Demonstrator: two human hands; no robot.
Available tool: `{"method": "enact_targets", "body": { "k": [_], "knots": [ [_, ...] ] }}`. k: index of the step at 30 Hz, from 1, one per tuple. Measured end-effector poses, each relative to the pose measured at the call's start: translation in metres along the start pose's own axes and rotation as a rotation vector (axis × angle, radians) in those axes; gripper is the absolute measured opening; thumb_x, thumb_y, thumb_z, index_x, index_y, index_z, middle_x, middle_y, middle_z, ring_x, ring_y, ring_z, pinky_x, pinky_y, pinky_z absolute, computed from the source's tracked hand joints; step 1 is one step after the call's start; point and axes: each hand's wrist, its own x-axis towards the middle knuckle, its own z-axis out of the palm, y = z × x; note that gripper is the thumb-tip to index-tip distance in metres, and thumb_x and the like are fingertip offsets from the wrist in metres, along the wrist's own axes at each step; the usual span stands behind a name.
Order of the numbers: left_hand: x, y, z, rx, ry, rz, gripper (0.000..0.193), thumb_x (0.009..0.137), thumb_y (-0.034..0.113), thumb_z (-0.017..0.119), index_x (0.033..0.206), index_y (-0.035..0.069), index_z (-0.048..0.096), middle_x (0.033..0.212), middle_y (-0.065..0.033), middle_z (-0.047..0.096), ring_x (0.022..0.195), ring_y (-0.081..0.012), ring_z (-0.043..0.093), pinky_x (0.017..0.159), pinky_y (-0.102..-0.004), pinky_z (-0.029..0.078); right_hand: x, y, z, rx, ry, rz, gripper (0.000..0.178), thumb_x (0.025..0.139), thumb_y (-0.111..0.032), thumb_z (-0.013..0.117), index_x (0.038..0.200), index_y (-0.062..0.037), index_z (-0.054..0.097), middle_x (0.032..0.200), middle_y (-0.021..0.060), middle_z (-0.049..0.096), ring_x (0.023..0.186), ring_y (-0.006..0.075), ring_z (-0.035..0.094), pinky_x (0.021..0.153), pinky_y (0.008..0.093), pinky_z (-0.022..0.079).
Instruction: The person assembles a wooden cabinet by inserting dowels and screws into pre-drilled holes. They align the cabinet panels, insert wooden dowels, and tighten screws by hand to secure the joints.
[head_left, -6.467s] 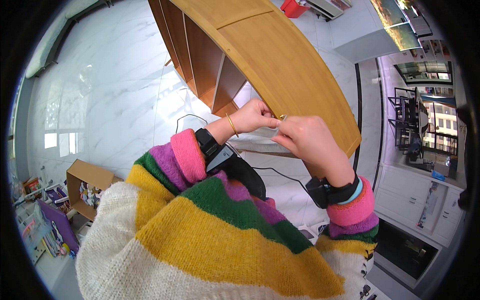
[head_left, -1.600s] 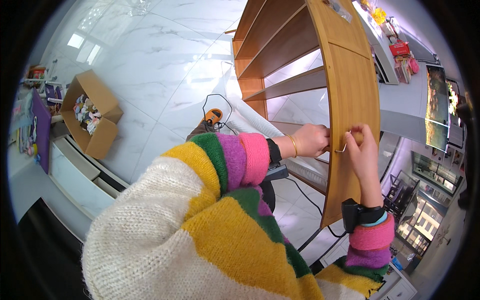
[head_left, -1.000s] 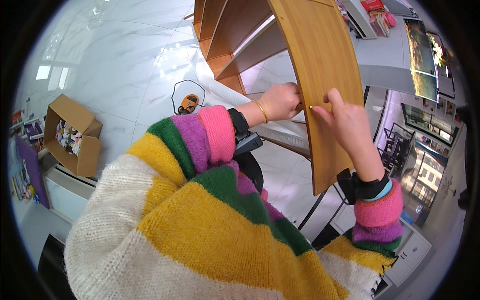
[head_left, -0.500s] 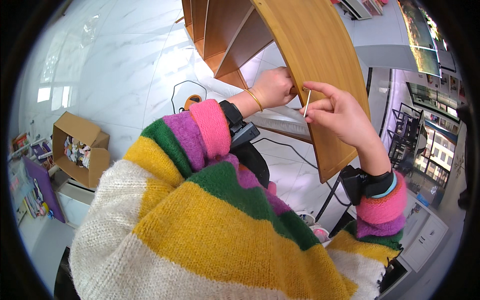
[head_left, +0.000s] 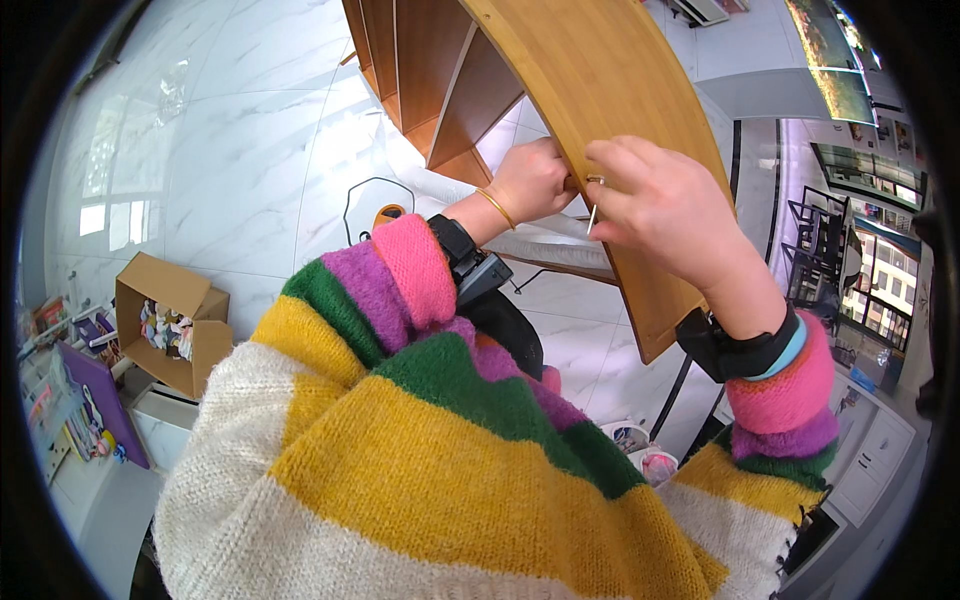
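A tall wooden panel (head_left: 630,130), the side of a shelf unit, stands tilted in front of me. My right hand (head_left: 672,205) is at its outer face, fingers curled around a thin silver hex key (head_left: 593,216). The key's upper end meets the panel near a small fitting; the fingers partly cover it. On the panel's inner side, my left hand (head_left: 532,180) is closed like a fist against the edge. Whatever its fingers grip is hidden behind the panel.
Brown shelf boards (head_left: 430,60) extend behind the panel. White wrapping (head_left: 560,240) lies beneath my left hand, near an orange-and-black round object (head_left: 388,214). An open cardboard box (head_left: 170,320) of crumpled items sits at left. Small tubs (head_left: 655,465) stand at lower right.
My right hand has turned, with its fingers curling farther over the hex key, so less of the key shows. The left hand keeps its hold at the panel. The whole view has shifted slightly.
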Motion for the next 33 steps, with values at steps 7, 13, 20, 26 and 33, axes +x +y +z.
{"method": "enact_targets", "body": {
  "k": [7, 13, 20, 26, 33],
  "knots": [
    [-0.001, -0.002, 0.001, -0.032, -0.049, 0.019, 0.014, 0.063, 0.013, 0.065, 0.076, 0.01, 0.061, 0.076, -0.0085, 0.056, 0.067, -0.0273, 0.057, 0.056, -0.0365, 0.047, 0.025, -0.001, 0.026, -0.182, -0.054, 0.26, 0.019, 0.075, -0.021, 0.063, 0.08, -0.0053, 0.053, 0.063, 0.007, 0.057, 0.056, 0.0224, 0.058, 0.051, 0.032, 0.046],
    [-0.001, -0.001, 0.0, 0.007, -0.009, 0.023, 0.021, 0.063, 0.013, 0.065, 0.084, 0.01, 0.06, 0.078, -0.0085, 0.056, 0.07, -0.0267, 0.058, 0.057, -0.0361, 0.048, 0.028, 0.031, 0.03, 1.0, -0.06, 1.085, 0.013, 0.087, -0.013, 0.046, 0.092, -0.0012, 0.048, 0.059, 0.0102, 0.059, 0.055, 0.0144, 0.061, 0.045, 0.0252, 0.047],
    [0.002, -0.003, 0.005, 0.031, -0.054, 0.026, 0.021, 0.064, 0.014, 0.065, 0.083, 0.007, 0.059, 0.078, -0.0107, 0.057, 0.068, -0.0281, 0.058, 0.056, -0.0368, 0.048, -0.004, 0.022, 0.041, 0.403, 0.222, 0.83, 0.019, 0.083, -0.023, 0.057, 0.087, -0.0036, 0.058, 0.075, 0.008, 0.062, 0.063, 0.0196, 0.062, 0.054, 0.0263, 0.048],
    [0.001, -0.002, 0.003, 0.035, -0.024, 0.024, 0.017, 0.065, 0.014, 0.063, 0.079, 0.006, 0.059, 0.077, -0.0111, 0.057, 0.066, -0.0286, 0.057, 0.054, -0.0375, 0.047, -0.016, 0.038, 0.021, -0.114, 0.163, 0.215, 0.034, 0.071, -0.029, 0.068, 0.097, -0.0063, 0.062, 0.098, 0.005, 0.061, 0.079, 0.0237, 0.061, 0.065, 0.03, 0.05],
    [0.0, -0.001, 0.0, 0.038, -0.029, -0.007, 0.015, 0.065, 0.014, 0.063, 0.077, 0.006, 0.06, 0.072, -0.0115, 0.056, 0.065, -0.0293, 0.057, 0.054, -0.0379, 0.047, -0.004, 0.038, 0.018, -0.153, 0.074, 0.056, 0.024, 0.069, -0.027, 0.068, 0.072, -0.0073, 0.056, 0.078, 0.0044, 0.058, 0.066, 0.0223, 0.058, 0.056, 0.0316, 0.048]
  ]
}}
